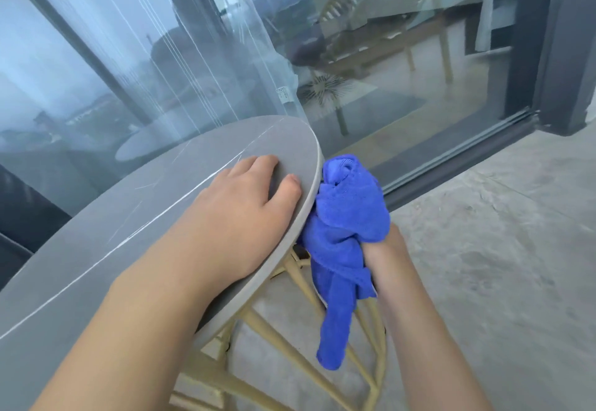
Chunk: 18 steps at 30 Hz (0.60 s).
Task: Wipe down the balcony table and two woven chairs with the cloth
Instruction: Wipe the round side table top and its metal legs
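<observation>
At tabletop's right edge — left hand (238, 204) flat on grey tabletop (129, 217), fingers relaxed; right hand (383, 252) grips bunched blue cloth (345, 227) against rim.

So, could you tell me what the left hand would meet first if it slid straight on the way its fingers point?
Probably nothing on the tabletop: the left hand would soon pass its rim, with the glass door beyond, though depth is unclear.

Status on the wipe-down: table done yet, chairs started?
Done: cannot tell; the grey tabletop shows no clear wiped area. In hand: right hand holds the blue cloth against the table's edge; left hand rests flat on top. Left: both chairs, out of view.
</observation>
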Motion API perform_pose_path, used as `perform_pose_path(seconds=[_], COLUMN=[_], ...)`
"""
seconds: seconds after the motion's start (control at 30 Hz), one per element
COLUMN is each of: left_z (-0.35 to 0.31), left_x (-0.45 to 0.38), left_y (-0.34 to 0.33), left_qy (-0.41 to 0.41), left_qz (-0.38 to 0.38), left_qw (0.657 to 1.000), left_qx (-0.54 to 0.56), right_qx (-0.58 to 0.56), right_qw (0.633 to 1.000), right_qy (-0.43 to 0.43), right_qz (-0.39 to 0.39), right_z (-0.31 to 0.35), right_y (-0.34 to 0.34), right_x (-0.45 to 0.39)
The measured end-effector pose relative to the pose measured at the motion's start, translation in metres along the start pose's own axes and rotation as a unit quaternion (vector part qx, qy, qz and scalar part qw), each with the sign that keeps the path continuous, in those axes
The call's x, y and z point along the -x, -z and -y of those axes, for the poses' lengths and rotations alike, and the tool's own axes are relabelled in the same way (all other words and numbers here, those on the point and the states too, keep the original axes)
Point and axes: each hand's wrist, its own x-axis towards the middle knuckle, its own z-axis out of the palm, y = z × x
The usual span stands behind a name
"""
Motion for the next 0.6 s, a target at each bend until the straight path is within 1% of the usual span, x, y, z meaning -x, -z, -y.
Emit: perform_pose_path(seconds=[0.07, 0.1, 0.13, 0.17, 0.2, 0.23, 0.27, 0.3, 0.37, 0.4, 0.43, 0.5, 0.53, 0.6], left_z=[-0.002, -0.003, -0.004, -0.004, -0.005, -0.005, -0.005, -0.006, -0.006, -0.007, -0.007, -0.007, -0.007, -0.008], left_x=[0.0, 0.0, 0.001, 0.001, 0.001, 0.001, 0.001, 0.001, 0.002, 0.002, 0.002, 0.003, 0.004, 0.005], left_y=[0.001, 0.001, 0.002, 0.002, 0.001, 0.001, 0.001, 0.001, 0.002, 0.002, 0.002, 0.002, 0.002, 0.002], left_qy=[0.005, 0.008, 0.011, 0.012, 0.014, 0.014, 0.015, 0.015, 0.016, 0.017, 0.019, 0.024, 0.026, 0.031], left_qz=[0.004, 0.006, 0.005, 0.003, 0.002, 0.001, 0.0, 0.0, 0.001, 0.002, 0.004, 0.007, 0.008, 0.01], left_qw=[1.0, 1.0, 1.0, 1.0, 1.0, 1.0, 1.0, 1.0, 1.0, 1.0, 1.0, 1.0, 1.0, 0.999], left_qx=[-0.005, -0.003, 0.0, 0.005, 0.008, 0.012, 0.015, 0.018, 0.017, 0.014, 0.013, 0.013, 0.013, 0.013], right_qx=[0.038, 0.061, 0.059, 0.04, 0.02, 0.003, -0.02, -0.056, -0.102, -0.111, -0.113, -0.102, -0.095, -0.077], right_qw=[0.995, 0.986, 0.976, 0.97, 0.966, 0.967, 0.972, 0.979, 0.991, 0.991, 0.988, 0.985, 0.985, 0.986], right_qy=[0.064, 0.106, 0.152, 0.191, 0.219, 0.225, 0.214, 0.182, 0.081, 0.062, 0.069, 0.088, 0.098, 0.123], right_qz=[-0.065, -0.11, -0.143, -0.149, -0.134, -0.115, -0.095, -0.072, 0.002, 0.041, 0.074, 0.105, 0.108, 0.083], right_z=[-0.005, -0.01, -0.013, -0.014, -0.011, -0.007, -0.005, -0.003, 0.003, 0.004, 0.004, 0.002, -0.001, -0.005], right_y=[0.004, 0.005, 0.004, 0.003, 0.001, -0.002, -0.004, -0.006, -0.01, -0.012, -0.013, -0.016, -0.017, -0.017], right_x=[-0.004, -0.001, 0.003, 0.005, 0.01, 0.013, 0.016, 0.018, 0.019, 0.02, 0.02, 0.022, 0.024, 0.025])
